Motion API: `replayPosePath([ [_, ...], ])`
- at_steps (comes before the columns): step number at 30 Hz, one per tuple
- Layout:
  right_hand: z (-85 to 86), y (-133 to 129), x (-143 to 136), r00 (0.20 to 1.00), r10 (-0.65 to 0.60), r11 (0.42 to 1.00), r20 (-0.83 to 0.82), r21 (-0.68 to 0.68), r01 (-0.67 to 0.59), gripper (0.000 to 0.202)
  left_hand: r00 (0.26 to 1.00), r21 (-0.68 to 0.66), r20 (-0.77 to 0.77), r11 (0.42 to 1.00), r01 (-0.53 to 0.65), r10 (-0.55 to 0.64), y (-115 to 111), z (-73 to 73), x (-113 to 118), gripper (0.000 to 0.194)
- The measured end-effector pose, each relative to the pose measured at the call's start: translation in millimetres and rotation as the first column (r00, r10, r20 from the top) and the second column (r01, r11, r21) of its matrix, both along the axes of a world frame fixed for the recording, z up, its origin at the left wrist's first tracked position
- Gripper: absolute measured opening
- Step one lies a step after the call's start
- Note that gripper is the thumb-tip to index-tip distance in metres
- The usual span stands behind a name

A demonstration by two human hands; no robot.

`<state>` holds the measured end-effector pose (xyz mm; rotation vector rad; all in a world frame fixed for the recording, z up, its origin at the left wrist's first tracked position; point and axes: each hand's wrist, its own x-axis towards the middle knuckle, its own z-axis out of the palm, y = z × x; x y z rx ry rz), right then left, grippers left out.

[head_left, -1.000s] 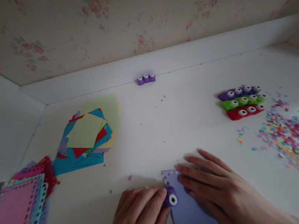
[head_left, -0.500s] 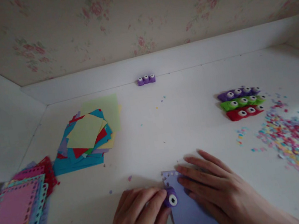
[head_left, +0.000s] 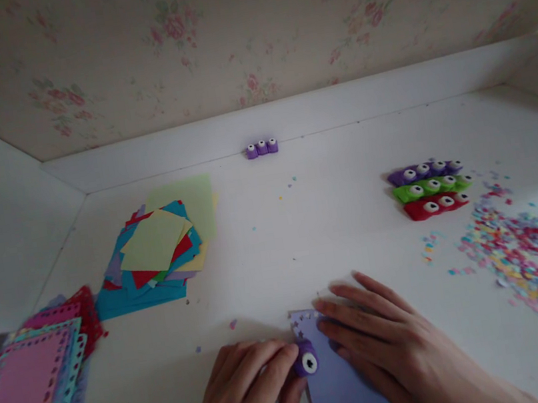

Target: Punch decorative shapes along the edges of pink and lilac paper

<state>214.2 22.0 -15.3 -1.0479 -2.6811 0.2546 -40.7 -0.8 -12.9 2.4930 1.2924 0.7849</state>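
Observation:
A small purple craft punch [head_left: 307,359] with a white, dark-centred button sits over the left edge of a lavender paper sheet [head_left: 335,390]. My left hand [head_left: 256,388] grips the punch from the left between thumb and fingers. Small punched holes show along the sheet's top edge and upper left corner. My right hand [head_left: 385,339] lies flat with fingers spread, resting on the sheet's right side and covering part of it. The sheet's lower edge runs near the bottom of the view.
Coloured paper sheets [head_left: 154,245] are piled at the left. Nearer stand hole-edged cards [head_left: 28,385]. Three purple punches [head_left: 262,148] sit by the wall. Rows of purple, green [head_left: 433,187] and red punches stand at right, beside scattered paper confetti [head_left: 535,256].
The view has shifted slightly. The punch sits a touch lower along the sheet's left edge, with my left hand still on it; the right hand stays flat on the paper.

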Motion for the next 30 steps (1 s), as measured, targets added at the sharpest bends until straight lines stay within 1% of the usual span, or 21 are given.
replayPosePath([
  [12,1.4,-0.5,0.9,0.999,-0.013,0.998,-0.043,-0.056,0.01,0.042,1.0,-0.015,-0.005,1.0,0.002,-0.002,1.8,-0.2,0.4,0.015],
  [16,0.7,-0.9,1.4,1.0,-0.008,0.999,-0.023,-0.043,0.007,0.042,1.0,-0.018,-0.012,1.0,0.008,-0.008,0.9,-0.7,-2.4,0.016],
  [19,0.7,-1.8,1.8,1.0,-0.002,0.999,-0.008,-0.032,0.001,0.04,1.0,-0.029,0.007,0.999,-0.019,0.019,-1.2,0.4,-3.6,0.021],
  [22,1.5,-2.3,1.4,1.0,-0.009,0.999,-0.008,-0.046,0.009,0.04,0.997,-0.063,0.036,0.996,-0.061,0.063,-1.5,3.7,0.2,0.025],
  [27,3.6,-2.1,-2.1,0.999,-0.036,0.996,-0.014,-0.086,0.035,0.04,0.988,-0.178,0.054,0.975,-0.134,0.146,2.7,7.9,12.5,0.014],
  [30,4.5,-2.7,-3.3,0.998,-0.049,0.994,-0.026,-0.102,0.046,0.042,0.985,-0.222,0.049,0.963,-0.152,0.167,3.3,7.8,16.4,0.011],
])
